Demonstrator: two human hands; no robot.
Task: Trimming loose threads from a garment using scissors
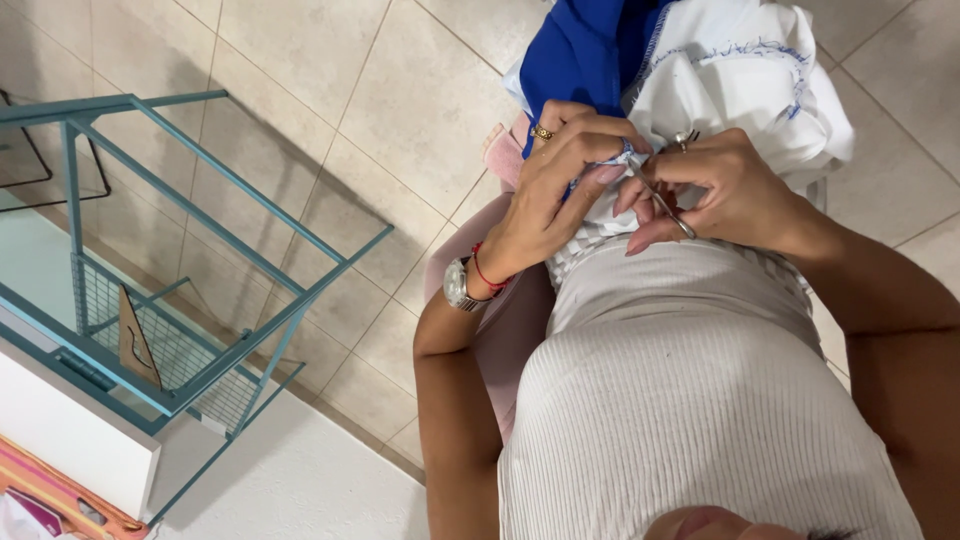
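A fold of the white cloth (745,75) was pinched in the left hand (560,185), above the lap. Small scissors (662,203) were gripped in the right hand (735,190), touching that fold. Blue cloth (580,50) lay just beside the white.

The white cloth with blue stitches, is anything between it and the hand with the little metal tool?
Nothing visible. The left hand pinches the white cloth at its stitched edge, and the right hand brings the small metal tool right up to that fold.
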